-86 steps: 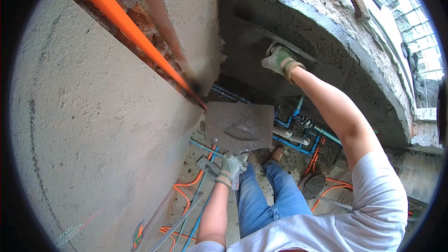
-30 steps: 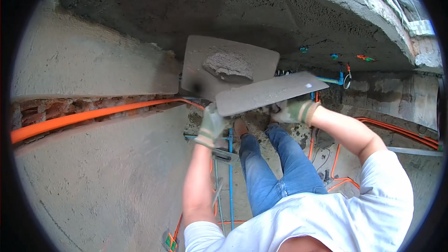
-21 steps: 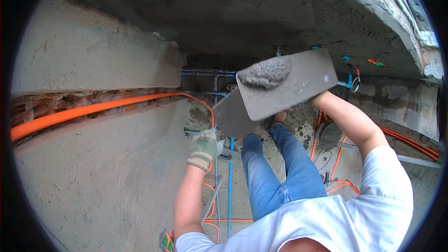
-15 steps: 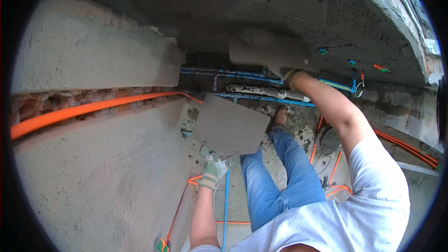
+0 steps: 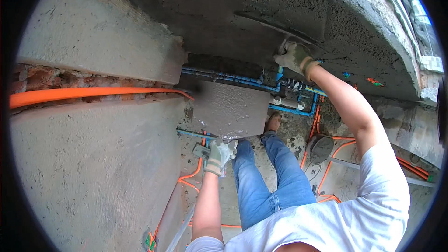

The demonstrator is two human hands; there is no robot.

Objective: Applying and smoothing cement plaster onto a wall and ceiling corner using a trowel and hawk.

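Observation:
My gloved left hand point(image 5: 221, 153) grips a flat, rectangular grey plasterer's hawk point(image 5: 252, 126) from its near edge, fingers closed. Its face looks wet, with a thin, bumpy grey film. Up on the wall of wet grey mortar point(image 5: 210, 16), my gloved right hand point(image 5: 295, 58) is closed round a plastering trowel point(image 5: 276, 27). The trowel's long blade shows nearly edge-on, against or very close to the mortar. A blurred dark blob point(image 5: 199, 88) shows by the hawk's far left corner; I cannot tell what it is.
Blue pipes point(image 5: 252, 82) and a capped grey pipe point(image 5: 284, 102) run along the wall's foot. A thick orange conduit point(image 5: 93, 94) crosses the left ledge by exposed brick point(image 5: 56, 77). Thinner orange conduits point(image 5: 326, 177) lie on the floor around my legs. Small coloured pipe fittings point(image 5: 374, 82) poke from the wall.
My right hand has moved up the wall with the trowel, whose blade has turned from face-on to nearly edge-on. The hawk has shifted slightly up and levelled.

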